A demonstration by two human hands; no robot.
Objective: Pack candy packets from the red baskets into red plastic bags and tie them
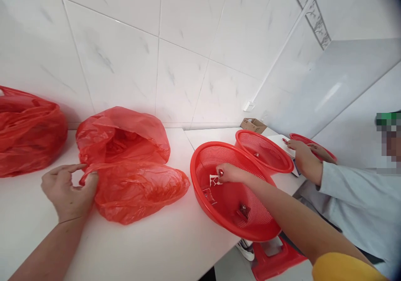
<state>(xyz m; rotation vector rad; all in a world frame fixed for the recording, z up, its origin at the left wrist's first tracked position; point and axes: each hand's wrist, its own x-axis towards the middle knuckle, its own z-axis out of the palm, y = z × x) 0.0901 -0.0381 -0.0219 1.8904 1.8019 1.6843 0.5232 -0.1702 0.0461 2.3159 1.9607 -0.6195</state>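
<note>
1. Pinching the bag (138, 195) by its edge in left hand (70, 187), with fingertips nearly closed, held it up, perhaps for easier parting.
2. Had right hand (232, 174) down inside the basket (227, 201), presumably walled to contain small parts.
3. Gripped, apparently, a white piece (214, 180) there with fingertips drawn together; could not tell how firmly.
4. Saw a second basket (266, 147) just beyond, perhaps set within co-worker's (351, 210) reach.

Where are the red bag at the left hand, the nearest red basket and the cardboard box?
Red bag (134, 191): head view, crumpled front part.
Nearest basket (227, 201): head view, bare bottom.
Cardboard box (249, 125): head view, near wall.
</note>
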